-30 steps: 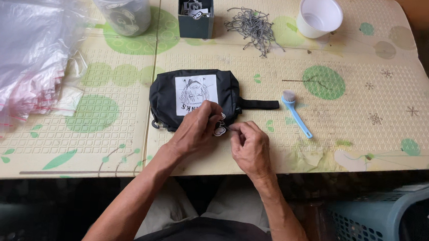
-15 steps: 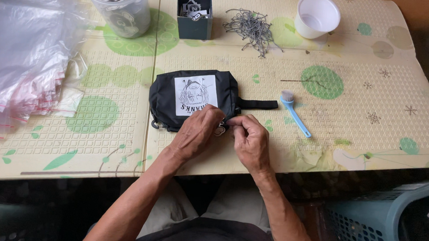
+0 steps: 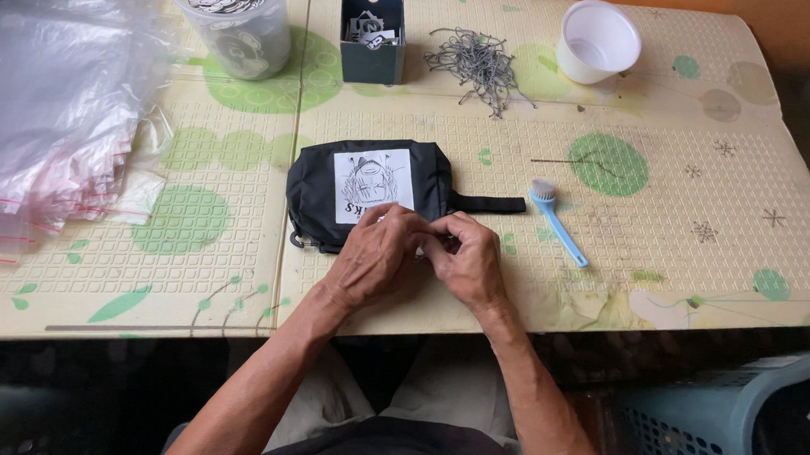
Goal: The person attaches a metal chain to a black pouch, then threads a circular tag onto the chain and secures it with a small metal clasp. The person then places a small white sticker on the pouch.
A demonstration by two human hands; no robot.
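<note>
Since a second ago the two hands have drawn tighter together. Back then a small round piece showed between the fingertips; now the left hand (image 3: 375, 254) and right hand (image 3: 464, 257) are curled knuckle to knuckle and that piece is hidden, so I cannot tell whether either hand grips anything. Both have narrow, bent fingers, touching each other over the near edge of the black pouch (image 3: 365, 189). The pouch itself has not shifted: it lies flat on the mat (image 3: 667, 234), white picture patch up, its strap pointing right toward the blue brush (image 3: 557, 226), which sits just beside the strap's end.

Nothing else has moved. At the far edge stand a clear tub (image 3: 232, 18) of printed discs, a small dark box (image 3: 372, 38), a heap of wire hooks (image 3: 479, 65) and a white cup (image 3: 599, 41), all well apart from the hands. A stack of clear bags (image 3: 42, 112) fills the left side. The right half of the mat beyond the brush lies bare, and so does the strip between pouch and bags. The hands work close to the table's near edge; a blue basket (image 3: 720, 434) stands below at the right.
</note>
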